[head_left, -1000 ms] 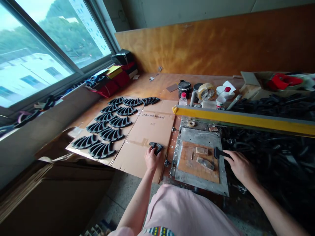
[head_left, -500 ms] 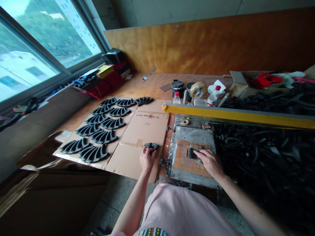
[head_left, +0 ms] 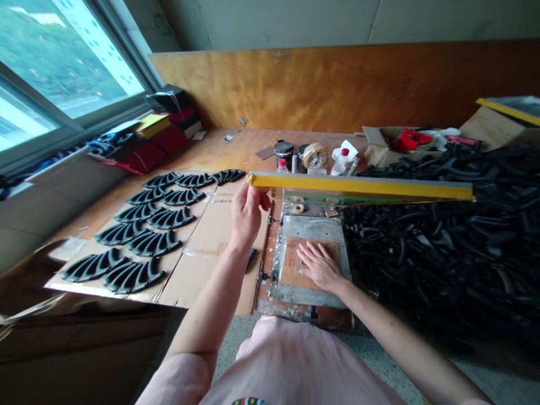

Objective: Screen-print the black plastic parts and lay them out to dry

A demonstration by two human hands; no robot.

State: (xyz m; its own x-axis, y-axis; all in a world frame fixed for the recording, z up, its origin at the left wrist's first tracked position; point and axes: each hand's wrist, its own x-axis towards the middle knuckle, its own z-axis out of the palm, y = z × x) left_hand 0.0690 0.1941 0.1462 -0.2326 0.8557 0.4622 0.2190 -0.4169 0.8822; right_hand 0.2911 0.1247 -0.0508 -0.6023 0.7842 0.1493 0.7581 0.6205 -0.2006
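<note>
The brown wooden tabletop (head_left: 215,147) reaches back to an upright wooden panel (head_left: 270,93). A large heap of black molded parts (head_left: 422,264) covers its right side. A long frame with yellow edging (head_left: 358,184) stands raised over the middle, its left end near the cardboard and its right end over the heap. A flattened brown cardboard sheet (head_left: 211,230) lies along the near left edge, carrying eleven black, ribbed, fan-shaped parts (head_left: 154,243) in staggered rows on its left portion. Right of the sheet, near the front edge, lies a flat gray metal plate (head_left: 312,225), with a thin brown rectangular board (head_left: 291,269) on top.

The right hand (head_left: 318,267) rests palm down on the board, fingers spread; what lies beneath it is mostly hidden. The left hand (head_left: 248,214) is raised with its fingers curled, fingertips touching the frame's left corner; I cannot tell whether they grip it. Behind the frame are a black tub (head_left: 283,149) and two clear bottles with red caps (head_left: 341,162). A small black piece (head_left: 251,259), partly hidden by the left forearm, lies on the cardboard.
</note>
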